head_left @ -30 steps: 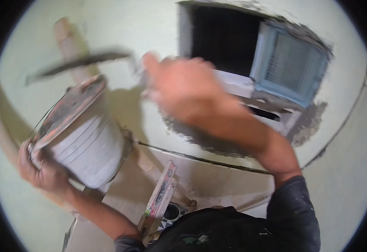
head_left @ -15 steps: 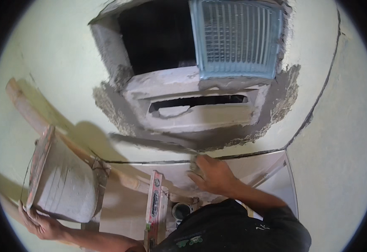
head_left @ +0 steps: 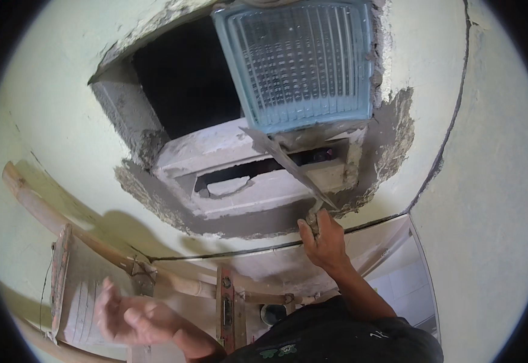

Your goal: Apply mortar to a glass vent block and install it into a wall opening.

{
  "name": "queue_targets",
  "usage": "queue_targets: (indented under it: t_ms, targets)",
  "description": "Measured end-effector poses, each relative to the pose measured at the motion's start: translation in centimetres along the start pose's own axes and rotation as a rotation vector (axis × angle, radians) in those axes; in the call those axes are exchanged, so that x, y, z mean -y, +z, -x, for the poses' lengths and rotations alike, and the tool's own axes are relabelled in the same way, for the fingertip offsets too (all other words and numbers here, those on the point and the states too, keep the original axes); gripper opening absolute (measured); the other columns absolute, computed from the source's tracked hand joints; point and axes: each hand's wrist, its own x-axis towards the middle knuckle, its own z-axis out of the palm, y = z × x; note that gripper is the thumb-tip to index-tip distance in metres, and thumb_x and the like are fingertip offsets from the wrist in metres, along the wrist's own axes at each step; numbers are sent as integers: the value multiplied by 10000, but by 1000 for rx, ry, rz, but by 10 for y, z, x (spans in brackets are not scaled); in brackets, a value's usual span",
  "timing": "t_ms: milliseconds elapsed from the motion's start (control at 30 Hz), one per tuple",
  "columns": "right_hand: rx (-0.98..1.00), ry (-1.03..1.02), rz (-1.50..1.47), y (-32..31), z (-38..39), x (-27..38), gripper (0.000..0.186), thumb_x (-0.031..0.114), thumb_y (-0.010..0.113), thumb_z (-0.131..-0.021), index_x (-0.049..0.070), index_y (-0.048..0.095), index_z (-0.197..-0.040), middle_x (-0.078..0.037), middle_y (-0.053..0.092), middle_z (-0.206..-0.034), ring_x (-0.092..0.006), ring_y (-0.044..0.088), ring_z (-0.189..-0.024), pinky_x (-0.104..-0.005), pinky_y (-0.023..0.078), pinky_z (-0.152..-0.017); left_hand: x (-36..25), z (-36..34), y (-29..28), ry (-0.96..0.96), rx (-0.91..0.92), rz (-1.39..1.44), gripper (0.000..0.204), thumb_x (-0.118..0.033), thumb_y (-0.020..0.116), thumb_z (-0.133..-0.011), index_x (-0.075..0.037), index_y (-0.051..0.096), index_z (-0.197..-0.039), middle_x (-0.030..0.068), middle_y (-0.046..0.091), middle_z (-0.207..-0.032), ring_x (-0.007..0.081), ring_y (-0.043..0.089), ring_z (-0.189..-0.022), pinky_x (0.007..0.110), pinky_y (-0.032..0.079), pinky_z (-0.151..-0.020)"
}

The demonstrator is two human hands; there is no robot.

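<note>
Below the glass block (head_left: 300, 69), your right grip (head_left: 325, 242) is clamping the trowel (head_left: 289, 164).
Its long axis is slanting up-left toward the block's lower-left corner; your left grip (head_left: 134, 317), loosely apart, is hovering farther down-left.

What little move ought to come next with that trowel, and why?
Perhaps a light pass of the trowel along the mortar beneath the glass block. The right hand grips the trowel, its blade tip appears close to the block's lower left corner, and the mortar under the block looks uneven.
</note>
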Motion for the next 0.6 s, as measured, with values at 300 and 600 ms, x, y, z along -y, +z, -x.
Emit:
queue_targets:
  t_ms: [300,600]
  targets:
    - [-203,52,86,-36,10,-29,178,90,651,-860,-15,533,-944,-211,603,-807,-412,603,-708,-431,481,-629,-1,39,101,-141,325,172,333,-208,633,-884,-7,545,-1134,175,558,-1081,284,565,-1021,426,470,-934]
    - [-372,177,280,-85,10,-49,214,108,677,-838,-10,530,-939,-206,585,-763,-412,588,-678,-446,474,-619,37,-6,207,-64,466,265,368,-265,645,-842,19,593,-1070,196,593,-1110,301,570,-1038,402,442,-920]
